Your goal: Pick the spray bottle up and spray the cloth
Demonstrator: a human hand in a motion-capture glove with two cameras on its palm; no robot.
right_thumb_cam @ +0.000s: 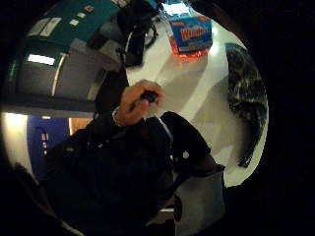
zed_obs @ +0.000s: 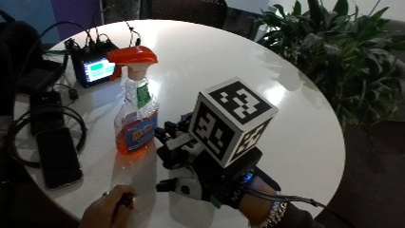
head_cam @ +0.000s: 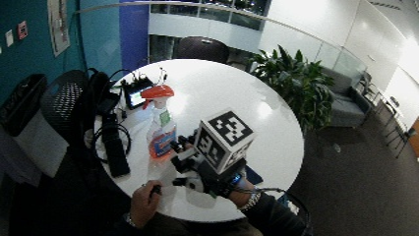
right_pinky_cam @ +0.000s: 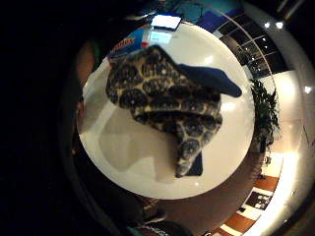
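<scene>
Gloved right hand hovers beside the spray bottle, above the cloth.

The spray bottle bears a blue label reading "Windex"; nothing else is legible.

Round white table, leafy plant beside it, perhaps teal wall.

A round white table holds a spray bottle, a patterned cloth, a phone, and a small lit screen.
</scene>
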